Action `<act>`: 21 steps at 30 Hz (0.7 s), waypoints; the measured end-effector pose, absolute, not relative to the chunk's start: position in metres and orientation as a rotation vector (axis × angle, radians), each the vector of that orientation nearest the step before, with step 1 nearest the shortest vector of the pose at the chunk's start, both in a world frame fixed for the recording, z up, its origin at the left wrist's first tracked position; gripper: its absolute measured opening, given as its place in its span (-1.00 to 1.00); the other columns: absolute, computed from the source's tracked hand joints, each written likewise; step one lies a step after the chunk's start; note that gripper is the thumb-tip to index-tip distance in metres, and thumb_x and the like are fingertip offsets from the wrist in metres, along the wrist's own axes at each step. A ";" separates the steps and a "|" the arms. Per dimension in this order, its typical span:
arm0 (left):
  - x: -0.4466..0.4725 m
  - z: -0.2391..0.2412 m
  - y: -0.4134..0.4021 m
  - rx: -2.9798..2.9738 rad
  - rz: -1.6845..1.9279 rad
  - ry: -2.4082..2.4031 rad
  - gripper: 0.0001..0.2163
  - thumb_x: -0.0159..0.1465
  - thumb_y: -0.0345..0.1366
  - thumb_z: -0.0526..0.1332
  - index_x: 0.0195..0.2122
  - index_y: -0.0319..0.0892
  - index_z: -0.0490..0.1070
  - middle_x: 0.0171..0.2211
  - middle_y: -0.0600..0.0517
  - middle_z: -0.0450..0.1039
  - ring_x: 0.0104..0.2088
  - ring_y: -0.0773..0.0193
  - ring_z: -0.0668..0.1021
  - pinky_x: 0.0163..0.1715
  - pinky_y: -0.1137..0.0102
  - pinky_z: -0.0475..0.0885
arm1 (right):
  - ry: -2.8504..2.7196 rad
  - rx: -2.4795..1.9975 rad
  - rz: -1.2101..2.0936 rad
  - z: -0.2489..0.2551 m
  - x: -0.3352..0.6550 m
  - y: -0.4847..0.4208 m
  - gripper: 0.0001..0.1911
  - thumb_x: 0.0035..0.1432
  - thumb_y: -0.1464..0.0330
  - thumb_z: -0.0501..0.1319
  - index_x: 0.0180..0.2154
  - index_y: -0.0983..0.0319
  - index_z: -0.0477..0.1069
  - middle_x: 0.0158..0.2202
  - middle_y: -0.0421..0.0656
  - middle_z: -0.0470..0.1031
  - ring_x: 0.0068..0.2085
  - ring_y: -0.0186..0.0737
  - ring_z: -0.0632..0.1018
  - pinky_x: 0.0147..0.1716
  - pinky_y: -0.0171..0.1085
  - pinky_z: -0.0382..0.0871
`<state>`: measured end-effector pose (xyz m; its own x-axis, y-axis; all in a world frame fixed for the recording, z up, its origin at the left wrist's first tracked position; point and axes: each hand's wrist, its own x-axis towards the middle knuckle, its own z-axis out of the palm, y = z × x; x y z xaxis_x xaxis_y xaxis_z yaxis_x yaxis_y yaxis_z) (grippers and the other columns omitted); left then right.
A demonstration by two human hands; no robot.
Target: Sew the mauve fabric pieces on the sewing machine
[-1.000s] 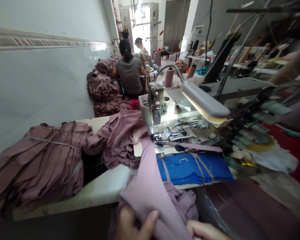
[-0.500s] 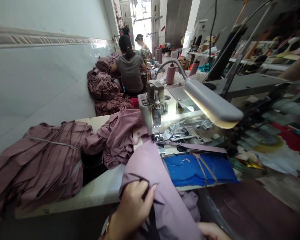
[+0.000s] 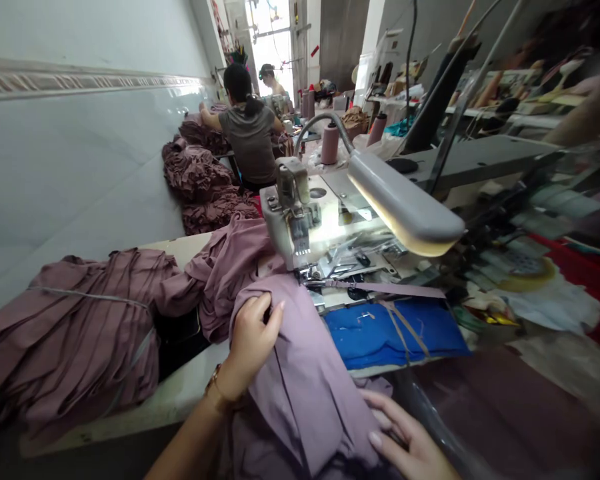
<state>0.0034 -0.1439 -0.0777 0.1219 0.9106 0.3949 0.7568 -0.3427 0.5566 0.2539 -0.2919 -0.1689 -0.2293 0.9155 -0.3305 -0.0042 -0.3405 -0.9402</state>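
A piece of mauve fabric (image 3: 305, 373) hangs from the needle area of the sewing machine (image 3: 280, 227) over the near table edge. My left hand (image 3: 253, 333) grips a fold of it near the machine, fingers curled over the cloth and thumb on top. Lower right, my right hand (image 3: 410, 433) holds the fabric's right edge between thumb and fingers; part of the grip is hidden. A narrow mauve strip (image 3: 395, 289) runs into the machine from the right. Below the strip lies a blue cloth pad (image 3: 355, 340) tied with cord.
A tied bundle of mauve pieces (image 3: 90, 320) lies at left, with loose mauve cloth (image 3: 225, 267) beside the machine. The lamp (image 3: 405, 200) juts low over the machine. Thread cones (image 3: 330, 143) stand behind. A co-worker (image 3: 250, 133) sits ahead beside heaped fabric (image 3: 200, 173).
My left hand has moved up along the fabric towards the needles. My right hand has come further into view at the cloth's edge. The co-worker's left arm now reaches to the heap.
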 end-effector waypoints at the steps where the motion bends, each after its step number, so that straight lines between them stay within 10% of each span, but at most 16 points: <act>1: 0.002 -0.076 -0.138 2.161 1.041 1.641 -0.68 0.33 -0.27 0.11 -0.53 -0.13 0.03 -0.54 0.14 0.12 -0.47 0.33 0.27 -0.41 0.41 0.15 | -1.137 -1.302 1.626 -0.169 0.251 -0.290 -0.45 0.15 0.07 0.26 0.14 0.11 0.40 0.16 0.01 0.47 0.10 0.07 0.52 0.09 -0.04 0.38; 10: -0.002 -0.062 -0.087 1.977 1.158 1.454 -0.90 0.29 -0.29 0.11 -0.29 -0.16 0.37 -0.31 0.04 0.45 -0.27 0.23 0.47 -0.24 0.40 0.33 | -1.340 -1.405 1.414 -0.150 0.228 -0.271 -0.66 0.19 0.10 0.22 -0.19 0.17 0.62 -0.14 -0.01 0.66 -0.03 0.10 0.59 0.06 -0.03 0.41; 21: -0.005 -0.055 -0.029 1.961 1.246 1.205 -0.67 0.20 -0.33 0.21 0.01 -0.21 0.39 -0.01 -0.11 0.49 -0.01 0.07 0.51 0.03 0.20 0.40 | -1.417 -1.213 1.371 -0.129 0.202 -0.224 -0.76 0.26 0.22 0.18 -0.23 0.20 0.56 -0.23 -0.08 0.60 -0.15 -0.04 0.57 -0.11 -0.19 0.42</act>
<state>-0.0049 -0.0289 -0.0548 0.1815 0.8821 0.4347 0.4053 -0.4699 0.7842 0.2019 -0.2236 -0.1290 -0.2172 0.9736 -0.0706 0.1026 -0.0491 -0.9935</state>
